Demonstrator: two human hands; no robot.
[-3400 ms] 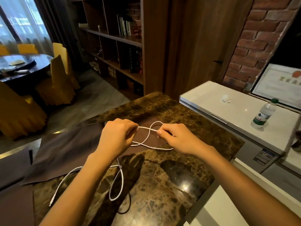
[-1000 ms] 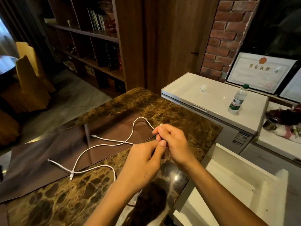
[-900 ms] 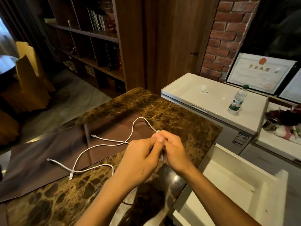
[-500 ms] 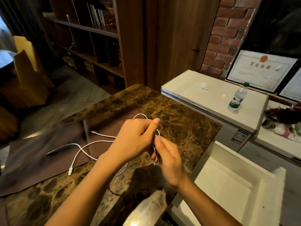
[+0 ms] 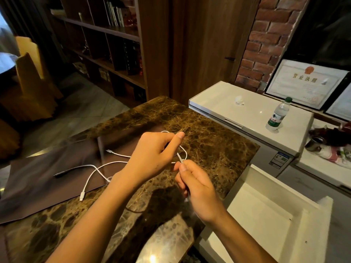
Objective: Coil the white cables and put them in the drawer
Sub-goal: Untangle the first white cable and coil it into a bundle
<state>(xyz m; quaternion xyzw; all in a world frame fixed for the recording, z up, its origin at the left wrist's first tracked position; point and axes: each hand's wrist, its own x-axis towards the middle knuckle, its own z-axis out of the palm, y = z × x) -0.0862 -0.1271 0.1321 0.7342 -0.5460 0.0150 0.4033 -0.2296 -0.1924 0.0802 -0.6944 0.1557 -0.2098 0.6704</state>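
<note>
In the head view, the left hand (image 5: 152, 158) was above the marble counter (image 5: 209, 141). Its fingers were curled and its thumb was stretched forward, and it gripped a loop of the white cable (image 5: 110, 163). The right hand (image 5: 199, 188) was just beside it, a little nearer to the person. It pinched one part of the same cable between thumb and first finger, and its other fingers were curled in. A small loop of the cable stood between the two hands. To the left of the left hand, the rest of the white cables lay loose and uncoiled, partly on a brown mat (image 5: 47, 186), with one plug end on the marble. To the right of the right hand and lower, the white drawer (image 5: 262, 215) was pulled out. Far beyond the right hand, a water bottle (image 5: 278, 114) stood upright on a white cabinet (image 5: 237, 111).
</note>
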